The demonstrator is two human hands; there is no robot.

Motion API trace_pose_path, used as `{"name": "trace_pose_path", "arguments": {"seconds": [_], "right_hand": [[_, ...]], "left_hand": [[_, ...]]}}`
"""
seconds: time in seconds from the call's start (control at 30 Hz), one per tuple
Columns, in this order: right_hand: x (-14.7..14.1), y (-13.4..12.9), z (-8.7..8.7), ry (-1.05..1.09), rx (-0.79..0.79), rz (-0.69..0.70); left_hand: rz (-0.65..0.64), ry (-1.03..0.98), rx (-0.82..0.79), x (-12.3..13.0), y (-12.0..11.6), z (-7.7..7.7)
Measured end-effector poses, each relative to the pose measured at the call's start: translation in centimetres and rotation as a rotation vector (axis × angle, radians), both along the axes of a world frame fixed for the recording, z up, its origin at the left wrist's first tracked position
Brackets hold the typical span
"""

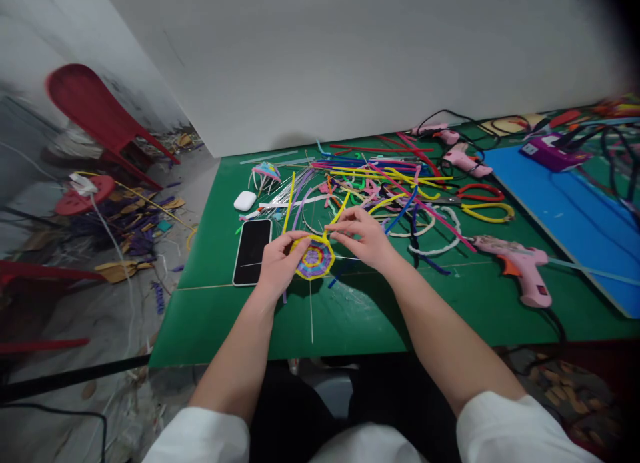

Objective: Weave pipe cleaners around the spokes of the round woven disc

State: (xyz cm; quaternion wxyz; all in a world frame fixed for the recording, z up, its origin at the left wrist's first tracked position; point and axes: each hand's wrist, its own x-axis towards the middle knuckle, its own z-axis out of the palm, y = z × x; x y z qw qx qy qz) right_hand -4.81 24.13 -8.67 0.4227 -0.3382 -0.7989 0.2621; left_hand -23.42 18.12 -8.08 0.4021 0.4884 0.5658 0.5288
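Observation:
My left hand [278, 259] grips the left edge of a round woven disc [314, 259] with purple, blue, red and yellow rings, its thumb lying on top. Thin white spokes stick out from the disc over the table. At the disc's upper right rim my right hand [369, 241] pinches a yellow pipe cleaner [342, 208], whose loose end points up and away. Just left of my left hand lies a phone [253, 251] with a dark screen. Behind both hands spreads a pile of coloured pipe cleaners [380, 173].
A pink glue gun [523, 266] lies on the green table [200, 323] at right, near scissors [487, 213] with red and yellow handles. More pink glue guns [465, 159] and a blue board [565, 216] are beyond. A white case [245, 201] and a small woven dome [267, 172] sit at left.

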Motion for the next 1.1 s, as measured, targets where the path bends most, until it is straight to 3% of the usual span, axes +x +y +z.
{"name": "trace_pose_path", "arguments": {"seconds": [0.2, 0.57, 0.8, 1.1], "right_hand": [[-0.4, -0.4, 0.1, 0.04, 0.018, 0.201], [-0.7, -1.3, 1.6, 0.254, -0.04, 0.164], [-0.6, -1.6, 1.9, 0.279, -0.096, 0.153], [-0.6, -1.6, 2.1, 0.324, -0.145, 0.178]], "left_hand": [[0.027, -0.01, 0.017, 0.1, 0.0, -0.1], [0.061, 0.433, 0.427, 1.0, -1.8, 1.7], [0.107, 0.448, 0.426, 1.5, -1.8, 1.5], [0.043, 0.328, 0.309, 1.7, -1.9, 1.4]]}}
